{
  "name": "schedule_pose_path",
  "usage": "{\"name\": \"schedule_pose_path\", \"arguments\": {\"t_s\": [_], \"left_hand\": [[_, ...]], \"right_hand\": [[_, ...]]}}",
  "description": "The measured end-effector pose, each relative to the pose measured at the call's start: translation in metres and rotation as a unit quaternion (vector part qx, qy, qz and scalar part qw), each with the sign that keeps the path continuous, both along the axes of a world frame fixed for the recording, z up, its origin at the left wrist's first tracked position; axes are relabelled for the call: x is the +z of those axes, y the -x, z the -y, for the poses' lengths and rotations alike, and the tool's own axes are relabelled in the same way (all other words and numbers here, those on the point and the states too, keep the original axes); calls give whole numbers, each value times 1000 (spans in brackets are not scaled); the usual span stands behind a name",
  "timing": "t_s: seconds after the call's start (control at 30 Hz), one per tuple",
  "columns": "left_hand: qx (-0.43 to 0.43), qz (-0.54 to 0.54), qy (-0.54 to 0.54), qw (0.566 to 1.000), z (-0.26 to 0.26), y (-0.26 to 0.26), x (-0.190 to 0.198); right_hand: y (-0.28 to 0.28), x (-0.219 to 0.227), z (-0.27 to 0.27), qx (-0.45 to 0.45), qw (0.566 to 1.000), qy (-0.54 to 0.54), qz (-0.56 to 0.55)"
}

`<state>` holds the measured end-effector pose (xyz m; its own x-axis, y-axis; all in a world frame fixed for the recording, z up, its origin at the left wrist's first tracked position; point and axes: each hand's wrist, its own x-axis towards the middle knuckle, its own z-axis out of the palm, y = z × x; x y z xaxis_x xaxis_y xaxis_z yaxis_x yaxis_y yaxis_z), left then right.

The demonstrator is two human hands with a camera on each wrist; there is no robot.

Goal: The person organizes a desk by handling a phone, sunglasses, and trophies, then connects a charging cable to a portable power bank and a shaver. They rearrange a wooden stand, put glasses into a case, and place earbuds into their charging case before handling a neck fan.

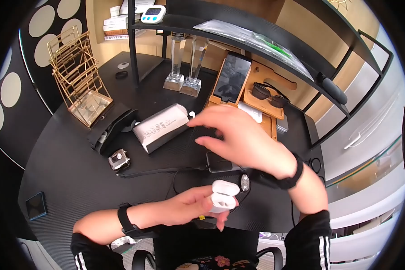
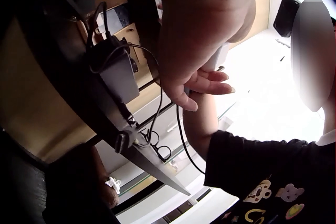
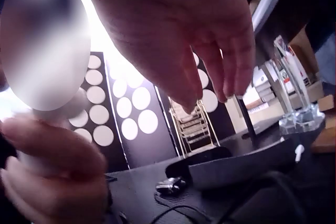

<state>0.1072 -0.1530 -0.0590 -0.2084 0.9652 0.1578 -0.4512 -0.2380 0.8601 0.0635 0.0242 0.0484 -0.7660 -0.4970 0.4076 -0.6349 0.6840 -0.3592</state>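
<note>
My left hand point(image 1: 193, 206) grips a white earbud charging case point(image 1: 222, 202), its lid flipped up and dark slots showing inside. In the left wrist view that hand point(image 2: 205, 40) covers most of the case. The right hand point(image 1: 238, 137) hovers over the desk, thumb and fingers apart with nothing between them. Its fingertips are close to a white earbud point(image 1: 192, 115) at the right end of a long box point(image 1: 162, 126) with a printed white top and dark sides. In the right wrist view the earbud point(image 3: 299, 153) stands out against the dark desk, below the right hand point(image 3: 199, 50).
Left of the box lie a black pouch point(image 1: 110, 130) and a small silver camera-like thing point(image 1: 119, 160). A gold wire rack point(image 1: 78, 76), crystal trophies point(image 1: 175, 63) and a wooden stand point(image 1: 261, 96) with a phone point(image 1: 232, 76) and sunglasses point(image 1: 270, 93) stand behind. Cables run beneath the right hand.
</note>
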Motion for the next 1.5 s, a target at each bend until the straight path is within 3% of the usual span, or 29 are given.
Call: {"name": "schedule_pose_path", "arguments": {"t_s": [0.07, 0.13, 0.23, 0.27, 0.33, 0.43, 0.5, 0.63, 0.77, 0.83, 0.87, 0.9, 0.97, 1.1, 1.2, 1.3, 1.37, 1.5], "left_hand": [[-1, 7, -5, 1000, 1, -3, 4], [18, 9, -15, 1000, 2, -5, 8], [39, 12, -32, 999, 3, -6, 11], [51, 3, -30, 998, 3, -5, 13], [67, -5, -36, 997, 4, -2, 11], [86, -11, -47, 995, 4, 3, 6], [96, -7, -63, 993, 3, 4, 2], [71, -30, -125, 989, 1, 3, -4], [64, -34, -116, 991, -1, 2, -5], [58, -26, -116, 991, 0, 1, -6], [59, -27, -116, 991, 0, 2, -5], [63, -31, -112, 991, 1, 2, -5], [65, -33, -108, 991, 1, 0, -5], [76, -23, -115, 990, -1, 2, -7], [97, -10, -94, 991, -2, 4, -7], [120, 8, -32, 992, -2, 6, -6], [126, 20, -20, 992, -1, 6, -5], [128, 16, -24, 991, -1, 8, -6]], "right_hand": [[36, -25, 7, 62, 993, -93, -39], [58, -38, 21, 63, 979, -187, 48], [83, -63, 32, 115, 963, -243, -19], [87, -64, 37, 116, 962, -245, -20], [91, -64, 45, 81, 924, -373, -31], [92, -61, 44, 110, 926, -335, -134], [84, -50, 38, 115, 927, -337, -120], [59, -37, 29, 126, 920, -366, -55], [47, -43, 24, 136, 919, -370, 9], [51, -42, 21, 191, 939, -266, 106], [58, -32, 21, 185, 929, -254, 196], [65, -26, 20, 156, 939, -229, 203], [94, -28, 9, 71, 970, -189, 136], [134, -34, -8, -32, 975, -206, 71], [146, -39, -6, -143, 948, -163, 232], [157, -57, -3, -131, 935, -224, 240], [162, -71, 0, -86, 942, -296, 134], [168, -84, 2, -50, 945, -264, 185]]}}
